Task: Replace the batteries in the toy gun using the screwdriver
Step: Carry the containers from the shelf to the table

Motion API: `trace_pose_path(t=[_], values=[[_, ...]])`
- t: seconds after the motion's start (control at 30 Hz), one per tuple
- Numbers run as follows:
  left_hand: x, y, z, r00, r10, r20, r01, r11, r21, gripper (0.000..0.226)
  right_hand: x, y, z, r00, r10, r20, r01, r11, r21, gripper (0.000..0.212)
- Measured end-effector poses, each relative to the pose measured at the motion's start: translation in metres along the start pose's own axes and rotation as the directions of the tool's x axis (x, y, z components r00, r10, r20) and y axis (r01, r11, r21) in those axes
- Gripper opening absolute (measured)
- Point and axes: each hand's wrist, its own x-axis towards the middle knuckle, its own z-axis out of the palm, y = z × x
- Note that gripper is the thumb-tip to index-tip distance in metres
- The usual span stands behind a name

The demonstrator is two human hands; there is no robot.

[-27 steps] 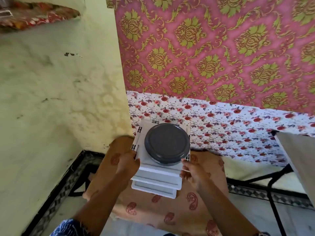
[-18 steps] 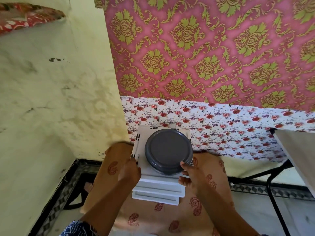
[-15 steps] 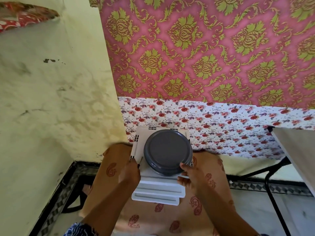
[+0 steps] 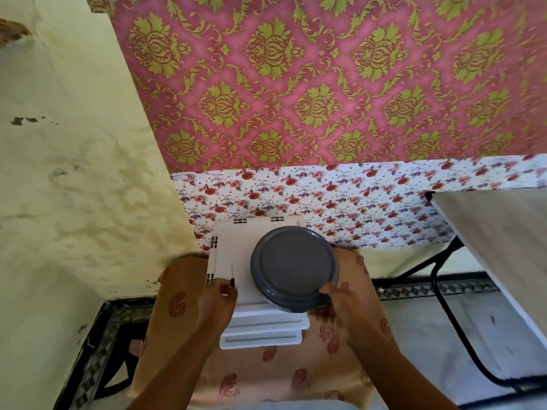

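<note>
A thin small screwdriver (image 4: 232, 276) with a dark handle stands on the white top of a stack of white plastic trays (image 4: 233, 247). My left hand (image 4: 214, 297) pinches it at the stack's near left corner. A round grey plate (image 4: 294, 267) lies on the stack, overhanging its right side. My right hand (image 4: 340, 300) grips the plate's near right rim. No toy gun or batteries are in view.
The trays sit on a low seat covered with beige paisley cloth (image 4: 266, 368). A yellow wall (image 4: 74, 187) rises at the left and patterned wallpaper (image 4: 325, 93) behind. A table with a pale top (image 4: 503, 244) and black metal legs (image 4: 453, 315) stands at the right.
The grey plate has slid to the right across the tray stack under my right hand. My left hand stays at the stack's left corner, and the screwdriver's shaft now shows above it.
</note>
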Motion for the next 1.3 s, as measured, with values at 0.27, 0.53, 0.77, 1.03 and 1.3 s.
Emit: trace_pose_path(t=[0.27,0.53,0.77,1.03,1.3], values=[[-0.049,0.082,0.059,0.989,0.039,0.140,-0.008,0.977,-0.211,0.007,-0.048,0.007,-0.114,0.981,-0.096,-0.167,0.110,0.991,0.081,0.014],[-0.130,0.170,0.159,0.934,0.156,0.322,-0.080,0.968,-0.236,0.007,-0.082,0.008,-0.270,0.962,-0.076,-0.264,0.126,0.976,0.179,0.033],[-0.212,0.243,0.264,0.895,0.265,0.358,-0.195,0.956,-0.219,0.009,-0.107,0.009,-0.413,0.926,-0.123,-0.357,0.193,0.967,0.167,0.029],[-0.240,0.284,0.356,0.879,0.233,0.417,-0.109,0.948,-0.299,0.022,-0.119,0.002,-0.522,0.905,-0.090,-0.415,0.189,0.960,0.205,0.026],[-0.258,0.353,0.404,0.865,0.279,0.417,-0.186,0.950,-0.249,0.010,-0.085,-0.023,-0.591,0.896,-0.066,-0.439,0.195,0.947,0.256,0.026]])
